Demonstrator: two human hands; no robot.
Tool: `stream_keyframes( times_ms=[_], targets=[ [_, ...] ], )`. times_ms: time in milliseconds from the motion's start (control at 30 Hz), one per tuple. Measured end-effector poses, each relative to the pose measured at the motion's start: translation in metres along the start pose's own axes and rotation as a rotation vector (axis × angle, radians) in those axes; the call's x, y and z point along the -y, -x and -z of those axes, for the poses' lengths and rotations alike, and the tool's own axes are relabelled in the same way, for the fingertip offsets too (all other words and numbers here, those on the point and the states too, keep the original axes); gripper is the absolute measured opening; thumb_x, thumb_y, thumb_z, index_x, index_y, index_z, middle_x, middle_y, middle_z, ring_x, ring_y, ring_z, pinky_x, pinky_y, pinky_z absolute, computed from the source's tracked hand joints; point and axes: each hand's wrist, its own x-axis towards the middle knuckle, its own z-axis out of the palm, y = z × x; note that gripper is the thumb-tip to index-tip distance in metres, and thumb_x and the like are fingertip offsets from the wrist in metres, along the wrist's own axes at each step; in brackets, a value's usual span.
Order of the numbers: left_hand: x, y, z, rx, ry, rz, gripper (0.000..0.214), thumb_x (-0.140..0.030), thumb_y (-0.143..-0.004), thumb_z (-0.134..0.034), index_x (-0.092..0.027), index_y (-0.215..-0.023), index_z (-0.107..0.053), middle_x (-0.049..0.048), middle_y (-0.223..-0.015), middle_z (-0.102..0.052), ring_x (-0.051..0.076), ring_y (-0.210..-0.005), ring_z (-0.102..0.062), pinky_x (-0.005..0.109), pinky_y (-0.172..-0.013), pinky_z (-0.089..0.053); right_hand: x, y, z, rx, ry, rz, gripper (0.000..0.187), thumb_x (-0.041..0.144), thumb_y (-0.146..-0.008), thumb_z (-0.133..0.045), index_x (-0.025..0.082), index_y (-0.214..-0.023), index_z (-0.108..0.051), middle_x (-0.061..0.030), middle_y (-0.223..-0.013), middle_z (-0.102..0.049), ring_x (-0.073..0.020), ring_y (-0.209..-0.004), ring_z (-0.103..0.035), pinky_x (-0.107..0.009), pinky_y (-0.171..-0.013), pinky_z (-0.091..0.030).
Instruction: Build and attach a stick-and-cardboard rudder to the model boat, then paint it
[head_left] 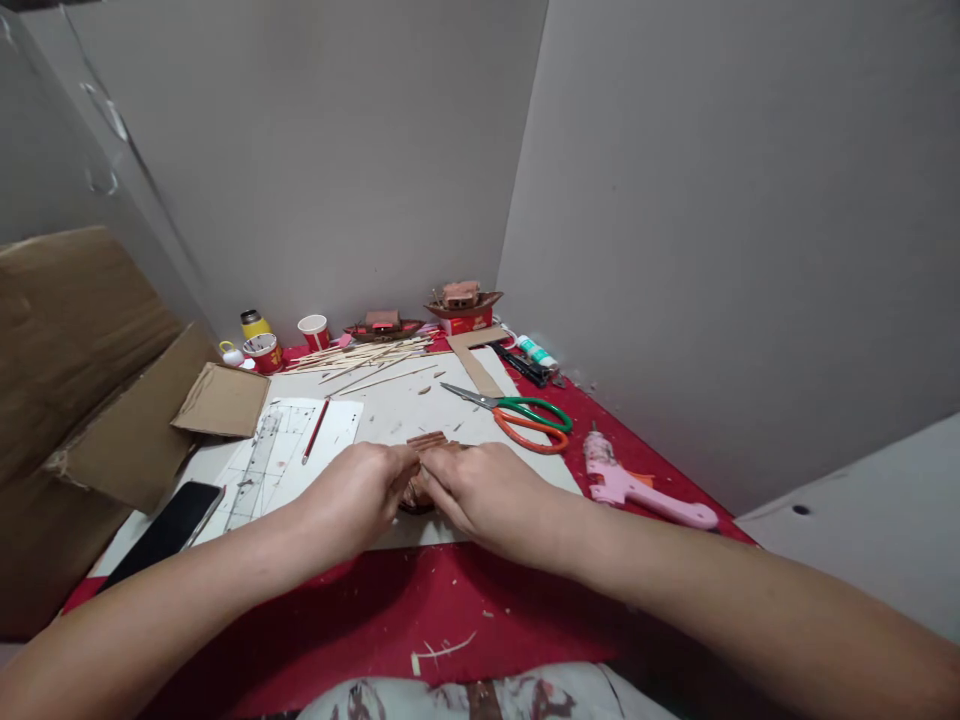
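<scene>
Over the near edge of the white board, my left hand and my right hand meet around a small brown model boat. Both have their fingers closed on it from either side. Reddish-brown slats show above the fingers, and a dark curved part shows below between the hands; most of it is covered. Scissors with one green and one orange handle lie just beyond my right hand. A red pencil and a clear ruler rest on a drawn sheet left of my left hand.
Two finished-looking model boats, one dark and one on a red box, stand at the back. Thin wooden sticks lie before them. A pink glue gun is at right. Cardboard and a phone occupy the left.
</scene>
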Motion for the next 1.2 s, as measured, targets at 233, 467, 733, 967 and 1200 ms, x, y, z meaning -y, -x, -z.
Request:
stream_keyframes(
  times_ms=[233, 467, 733, 967, 1200],
  targets=[
    [0.008, -0.028, -0.002, -0.335, 0.114, 0.042, 0.024, -0.02, -0.089, -0.043, -0.018, -0.068, -0.054, -0.0011, -0.061, -0.053, 0.014, -0.059, -0.047, 0.024, -0.059, -0.035, -0.003, -0.023, 0.001, -0.173, 0.191, -0.14, 0.029, 0.02, -0.098, -0.032, 0.008, -0.104, -0.058, -0.0168, -0.078, -0.071, -0.0264, -0.072, -0.07, -0.03, -0.054, -0.033],
    [0.0, -0.025, -0.012, -0.45, 0.32, 0.013, 0.023, -0.024, -0.091, -0.046, -0.017, -0.072, -0.059, -0.0031, -0.061, -0.052, 0.012, -0.058, -0.046, 0.023, -0.059, -0.037, -0.005, -0.016, 0.01, -0.201, 0.233, -0.112, 0.025, 0.021, -0.097, -0.036, 0.011, -0.099, -0.058, -0.0131, -0.077, -0.072, -0.0249, -0.07, -0.069, -0.03, -0.053, -0.03],
    [-0.005, -0.051, -0.009, -0.438, 0.681, 0.02, 0.023, -0.025, -0.088, -0.054, -0.018, -0.067, -0.053, -0.0047, -0.055, -0.046, 0.009, -0.048, -0.039, 0.021, -0.048, -0.033, -0.014, -0.018, 0.02, -0.302, 0.289, -0.195, 0.028, 0.022, -0.097, -0.033, 0.011, -0.097, -0.059, -0.0131, -0.074, -0.071, -0.0242, -0.068, -0.068, -0.03, -0.053, -0.023],
    [-0.006, -0.059, -0.01, -0.579, 0.938, -0.017, 0.017, -0.028, -0.085, -0.064, -0.018, -0.073, -0.058, -0.0059, -0.057, -0.049, 0.004, -0.04, -0.035, 0.018, -0.039, -0.029, -0.019, -0.031, 0.022, -0.441, 0.225, -0.212, 0.033, 0.026, -0.099, -0.029, 0.012, -0.094, -0.06, -0.0109, -0.078, -0.07, -0.0206, -0.066, -0.063, -0.031, -0.055, -0.021],
    [-0.014, -0.059, -0.014, -0.57, 1.258, 0.084, 0.015, -0.023, -0.081, -0.067, -0.017, -0.075, -0.055, -0.0078, -0.053, -0.05, 0.001, -0.035, -0.03, 0.014, -0.034, -0.024, -0.023, -0.033, 0.015, -0.479, 0.248, -0.187, 0.036, 0.027, -0.099, -0.029, 0.012, -0.093, -0.06, -0.0102, -0.076, -0.07, -0.0182, -0.061, -0.059, -0.03, -0.054, -0.019]
  ],
)
